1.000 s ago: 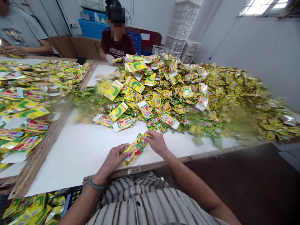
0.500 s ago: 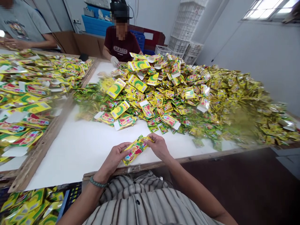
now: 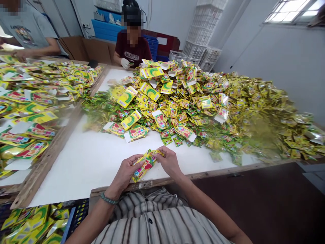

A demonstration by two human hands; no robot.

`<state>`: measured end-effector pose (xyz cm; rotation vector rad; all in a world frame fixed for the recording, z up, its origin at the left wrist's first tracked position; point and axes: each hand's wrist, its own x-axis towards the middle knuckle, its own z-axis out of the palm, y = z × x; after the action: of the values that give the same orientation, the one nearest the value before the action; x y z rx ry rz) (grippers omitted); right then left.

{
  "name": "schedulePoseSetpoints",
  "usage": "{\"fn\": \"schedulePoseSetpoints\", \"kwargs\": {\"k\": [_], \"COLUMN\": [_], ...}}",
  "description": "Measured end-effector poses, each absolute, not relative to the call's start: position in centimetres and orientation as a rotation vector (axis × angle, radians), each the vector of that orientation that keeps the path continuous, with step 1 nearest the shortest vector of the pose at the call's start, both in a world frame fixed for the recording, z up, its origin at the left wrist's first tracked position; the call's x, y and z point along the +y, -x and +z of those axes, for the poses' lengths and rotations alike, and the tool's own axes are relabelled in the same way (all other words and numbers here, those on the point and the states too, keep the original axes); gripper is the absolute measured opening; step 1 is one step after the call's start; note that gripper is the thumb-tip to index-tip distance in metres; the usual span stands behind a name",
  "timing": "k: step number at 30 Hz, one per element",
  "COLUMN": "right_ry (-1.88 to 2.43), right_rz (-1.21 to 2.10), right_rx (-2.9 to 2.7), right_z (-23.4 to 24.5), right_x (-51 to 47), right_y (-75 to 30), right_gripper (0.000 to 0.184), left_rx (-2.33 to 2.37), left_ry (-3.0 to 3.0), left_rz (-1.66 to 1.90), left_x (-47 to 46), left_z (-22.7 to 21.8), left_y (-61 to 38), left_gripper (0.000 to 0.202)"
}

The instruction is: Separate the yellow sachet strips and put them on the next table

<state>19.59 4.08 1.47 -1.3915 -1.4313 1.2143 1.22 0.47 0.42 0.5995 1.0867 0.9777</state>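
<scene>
Open room lies over the white table [image 3: 76,159] left of the left hand [image 3: 128,171], as far as a wooden strip [image 3: 54,149]. Ahead, a heap of packets [image 3: 182,103] blocks the way, near the right hand [image 3: 169,162].

Wall [image 3: 274,78], pale, far and right. Window [image 3: 289,13], paned, bright, high at far right. White crates [image 3: 204,23], tall stack, far. Blue crates [image 3: 151,43], left of these. Brown panels [image 3: 95,51], far left. Table [image 3: 68,162], white-topped, wood-edged, near. Floor [image 3: 266,203], dark reddish brown, near right. Socket [image 3: 86,25], far wall, left.
</scene>
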Motion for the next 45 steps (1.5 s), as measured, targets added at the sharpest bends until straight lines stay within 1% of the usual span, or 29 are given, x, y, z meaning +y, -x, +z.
{"fn": "schedulePoseSetpoints", "kwargs": {"k": [4, 9, 11, 14, 15, 17, 20, 23, 25, 26, 28, 30, 34, 37, 41, 45], "right_ry": [1.395, 1.489, 1.475, 1.351, 1.311, 1.273, 1.279, 1.284, 1.296, 1.306, 1.32, 1.312, 1.258, 1.233, 1.23, 1.125], "right_rz": [1.189, 0.934, 0.973, 1.249, 1.273, 1.153, 0.939, 1.021, 1.119, 1.15, 1.143, 1.147, 1.327, 1.284, 1.247, 1.23], "right_rx": [-1.5, -1.613, -1.633, -1.629, -1.648, -1.701, -1.686, -1.678, -1.702, -1.72, -1.783, -1.831, -1.643, -1.522, -1.738, -2.009], "right_z": [1.8, 2.5, 2.6, 2.8, 2.8, 2.9, 2.6, 2.4, 2.6, 2.8, 3.1, 3.1, 2.6, 2.2, 2.0, 2.6], "right_x": [4.2, 3.9, 3.7, 3.7, 3.7, 3.9, 3.7, 3.2, 2.8, 2.6, 2.4, 2.6, 3.7, 4.5, 5.1, 5.6], "right_y": [-19.1, -18.6, -18.4, -18.5, -18.6, -18.8, -18.6, -17.9, -17.5, -17.3, -16.9, -16.3, -15.1, -14.2, -13.3, -11.9], "right_gripper": [0.026, 0.022, 0.018, 0.018, 0.02, 0.021, 0.017, 0.015, 0.021, 0.027, 0.042, 0.05, 0.046, 0.044, 0.045, 0.047], "left_rx": [1.113, 1.133, 1.136, 1.129, 1.126, 1.12, 1.097, 1.071, 1.068, 1.066, 1.056, 1.044, 1.069, 1.193, 1.284, 1.268], "left_ry": [-0.649, -0.728, -0.776, -0.818, -0.803, -0.727, -0.611, -0.574, -0.565, -0.561, -0.555, -0.549, -0.634, -0.876, -1.048, -0.932], "left_rz": [0.974, 0.979, 0.977, 0.958, 0.962, 0.993, 1.035, 1.031, 1.027, 1.029, 1.047, 1.068, 1.087, 1.05, 0.986, 1.001], "left_x": [0.5, 0.4, 0.4, 0.4, 0.5, 0.5, 0.5, 0.4, 0.3, 0.2, 0.2, 0.3, 0.6, 0.6, 0.0, 0.3], "left_z": [0.7, 1.0, 1.1, 1.1, 1.1, 0.9, 0.7, 0.7, 0.7, 0.7, 0.6, 0.6, 0.8, 1.0, 0.6, 0.3], "left_y": [-0.5, -0.3, -0.5, -0.8, -0.9, -1.0, -1.3, -1.2, -1.0, -0.8, -0.5, -0.4, 0.3, 1.3, 2.4, 2.9], "left_gripper": [0.049, 0.053, 0.052, 0.05, 0.049, 0.049, 0.051, 0.051, 0.05, 0.05, 0.049, 0.047, 0.046, 0.045, 0.039, 0.046]}}
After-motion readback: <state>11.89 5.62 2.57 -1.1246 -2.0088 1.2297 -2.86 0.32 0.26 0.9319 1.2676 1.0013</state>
